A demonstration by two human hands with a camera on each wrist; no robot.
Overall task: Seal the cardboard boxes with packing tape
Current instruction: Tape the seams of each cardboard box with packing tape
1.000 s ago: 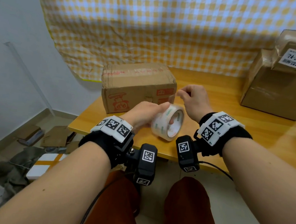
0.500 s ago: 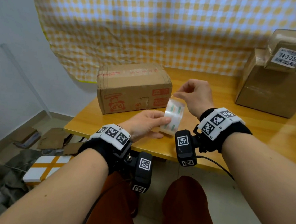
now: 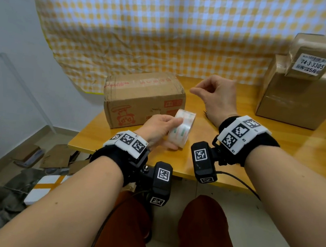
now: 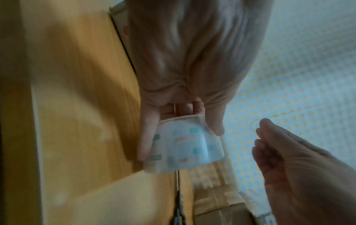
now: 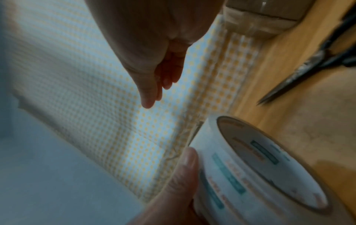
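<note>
Left-hand fingers (image 3: 171,122) curl around tape roll (image 3: 181,132); right-hand fingers (image 3: 196,91) pinch together, apparently empty.

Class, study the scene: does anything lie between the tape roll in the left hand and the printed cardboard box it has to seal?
Nothing visible does. The left hand holds the tape roll just in front of the printed cardboard box, with only bare table between them. The right hand is raised off to the side.

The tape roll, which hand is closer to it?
The left. The left hand holds the tape roll in its grip just above the table edge. The right hand is raised up beyond it, fingers pinched, not touching the roll.
</note>
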